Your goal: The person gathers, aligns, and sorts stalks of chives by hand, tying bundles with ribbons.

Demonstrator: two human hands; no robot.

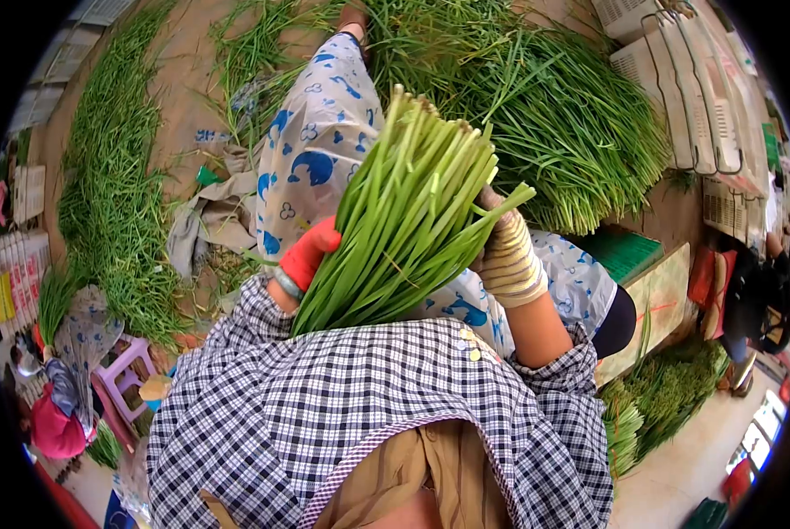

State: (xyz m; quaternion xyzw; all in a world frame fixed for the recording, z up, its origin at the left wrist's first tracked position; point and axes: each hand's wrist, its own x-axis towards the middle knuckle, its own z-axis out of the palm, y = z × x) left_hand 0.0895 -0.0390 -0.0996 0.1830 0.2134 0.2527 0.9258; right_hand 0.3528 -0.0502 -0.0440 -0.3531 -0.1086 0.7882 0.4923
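Observation:
A thick bundle of green stalks (404, 212) lies across my lap, its pale cut ends pointing away from me and its leaves toward my chest. My left hand (309, 256), in a red glove, is wrapped round the bundle's left side, with the thumb on top. At the right side, my right hand (508, 251), in a striped glove with dark fingertips, holds the bundle near its pale ends; part of its fingers is hidden behind the stalks. Beneath the bundle is a whitish plastic apron (316, 167) with blue prints.
A big heap of green stalks (562, 123) lies ahead on the right, a long strip of them (113, 176) on the left. White crates (695, 88) stand at the right edge. A purple stool (126, 375) and a person in pink (60, 423) are at the left.

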